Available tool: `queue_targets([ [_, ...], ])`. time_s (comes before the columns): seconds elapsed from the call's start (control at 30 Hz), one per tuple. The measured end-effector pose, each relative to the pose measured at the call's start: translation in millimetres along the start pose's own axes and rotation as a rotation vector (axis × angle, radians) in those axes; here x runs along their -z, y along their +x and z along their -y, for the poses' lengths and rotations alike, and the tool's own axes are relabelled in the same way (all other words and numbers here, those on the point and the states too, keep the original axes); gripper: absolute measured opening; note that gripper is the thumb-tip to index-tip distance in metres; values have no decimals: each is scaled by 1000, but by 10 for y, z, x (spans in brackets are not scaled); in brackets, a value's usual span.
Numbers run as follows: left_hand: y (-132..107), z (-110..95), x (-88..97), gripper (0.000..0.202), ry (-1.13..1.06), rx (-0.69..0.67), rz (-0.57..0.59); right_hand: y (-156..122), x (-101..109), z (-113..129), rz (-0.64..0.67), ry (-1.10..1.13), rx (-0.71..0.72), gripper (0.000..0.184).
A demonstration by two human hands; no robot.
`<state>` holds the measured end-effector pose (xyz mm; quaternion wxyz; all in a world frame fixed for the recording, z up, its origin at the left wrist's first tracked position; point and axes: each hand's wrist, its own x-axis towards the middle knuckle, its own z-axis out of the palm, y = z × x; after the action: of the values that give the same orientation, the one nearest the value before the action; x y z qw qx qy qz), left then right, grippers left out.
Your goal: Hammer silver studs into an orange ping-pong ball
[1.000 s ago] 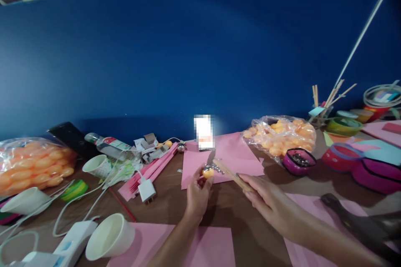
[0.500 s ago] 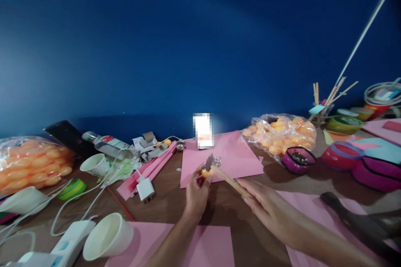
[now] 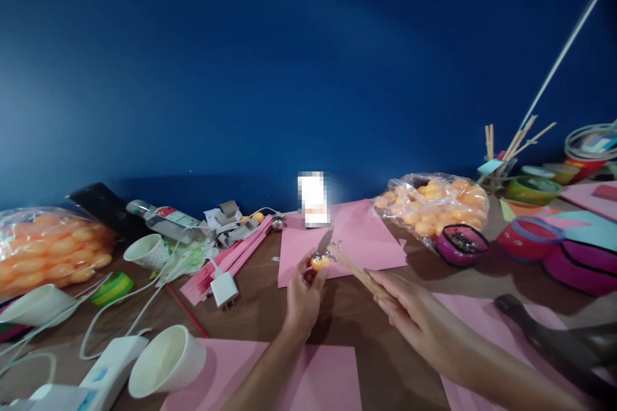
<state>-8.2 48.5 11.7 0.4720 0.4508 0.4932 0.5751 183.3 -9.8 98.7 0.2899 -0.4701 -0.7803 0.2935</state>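
My left hand pinches a small orange ball above the brown table. My right hand grips the wooden handle of a small knife, whose metal blade rises just over the ball. Some shiny silver bits lie on the pink paper right behind the ball.
Clear bags of orange balls sit at far left and back right. White paper cups, a charger, cables, a magenta bowl, coloured tape rolls and a dark tool crowd the table. A blue wall stands behind.
The knife blade has tipped upward from lying flat behind the ball to standing over it. Both hands stayed nearly in place.
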Motion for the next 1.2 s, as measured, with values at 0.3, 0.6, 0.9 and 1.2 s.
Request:
queue_targets([
  [0.3, -15, -27, -10, 44, 9, 14, -12, -4, -6, 7, 4, -18, 14, 39],
  [0.6, -15, -27, -13, 43, -6, 0, 10, -36, -20, 5, 18, -27, 1, 37],
  [0.9, -23, -72, -12, 42, -35, 38, 7, -27, -3, 3, 15, 68, -14, 37],
  [1.2, -28, -66, -2, 41, -48, 11, 36, -29, -9, -13, 28, 100, -100, 33],
])
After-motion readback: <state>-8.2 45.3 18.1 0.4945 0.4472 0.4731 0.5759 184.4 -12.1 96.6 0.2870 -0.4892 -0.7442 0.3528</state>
